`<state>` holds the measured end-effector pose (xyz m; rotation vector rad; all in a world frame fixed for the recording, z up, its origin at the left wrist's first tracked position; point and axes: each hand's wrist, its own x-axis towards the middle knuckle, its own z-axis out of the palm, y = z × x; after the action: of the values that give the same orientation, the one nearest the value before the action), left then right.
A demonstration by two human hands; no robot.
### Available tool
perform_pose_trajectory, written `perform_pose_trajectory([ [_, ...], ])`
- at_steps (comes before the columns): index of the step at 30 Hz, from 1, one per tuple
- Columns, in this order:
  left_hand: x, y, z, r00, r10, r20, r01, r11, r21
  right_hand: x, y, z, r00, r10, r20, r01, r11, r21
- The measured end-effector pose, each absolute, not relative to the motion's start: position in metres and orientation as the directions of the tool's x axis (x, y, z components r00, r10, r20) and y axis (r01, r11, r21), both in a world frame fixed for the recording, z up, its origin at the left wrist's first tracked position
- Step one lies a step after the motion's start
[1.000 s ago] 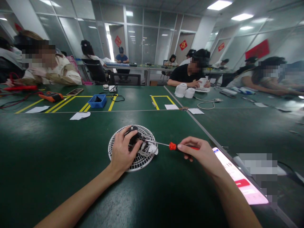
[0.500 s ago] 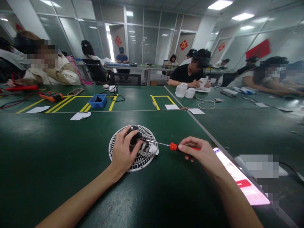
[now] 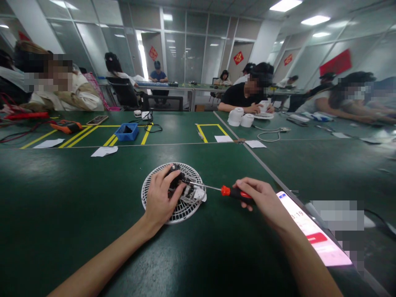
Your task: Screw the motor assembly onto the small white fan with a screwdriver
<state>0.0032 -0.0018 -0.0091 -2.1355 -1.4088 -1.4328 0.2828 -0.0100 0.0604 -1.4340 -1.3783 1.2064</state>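
Note:
On the green table lies a round white fan grille (image 3: 185, 215) with a black fan motor (image 3: 175, 168) and some white wires and parts on top of it. My left hand (image 3: 161, 197) is closed around the motor, with its fingers on the far side and the thumb on the near right; the palm hides part of it. In my right hand (image 3: 254, 193) is a screwdriver (image 3: 232, 193) with a red and black handle, held nearly level between thumb and fingers. Its shaft points left, and the tip meets the motor's right side; the exact contact point is hidden.
A lit phone (image 3: 312, 229) lies beside my right forearm. Farther off are a blue bin (image 3: 126, 132), paper slips (image 3: 104, 151), an orange meter (image 3: 66, 126) and white fan parts (image 3: 235, 117). Several people sit at tables, one handling a white part across from me.
My right thumb and fingers have shifted on the screwdriver handle, so more of the handle shows. The left hand, motor and grille have stayed in place.

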Motion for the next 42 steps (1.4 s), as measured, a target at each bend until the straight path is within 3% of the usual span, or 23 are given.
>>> perform_pose_trajectory([
  [27, 0.0032, -0.0018, -0.0105, 0.087, 0.589, 0.804, 0.806, -0.516, 0.291, 0.2845, -0.0083, 0.0562, -0.09, 0.991, -0.099, 0.266, -0.071, -0.961],
  [36, 0.0033, -0.0012, -0.0091, 0.07, 0.584, 0.809, 0.807, -0.51, 0.299, 0.2852, -0.0101, 0.0599, -0.155, 0.959, -0.236, 0.369, -0.165, -0.914],
  [42, 0.0044, -0.0016, -0.007, 0.052, 0.578, 0.814, 0.802, -0.51, 0.311, 0.2895, -0.0089, 0.0602, -0.169, 0.973, -0.159, 0.395, -0.081, -0.915],
])
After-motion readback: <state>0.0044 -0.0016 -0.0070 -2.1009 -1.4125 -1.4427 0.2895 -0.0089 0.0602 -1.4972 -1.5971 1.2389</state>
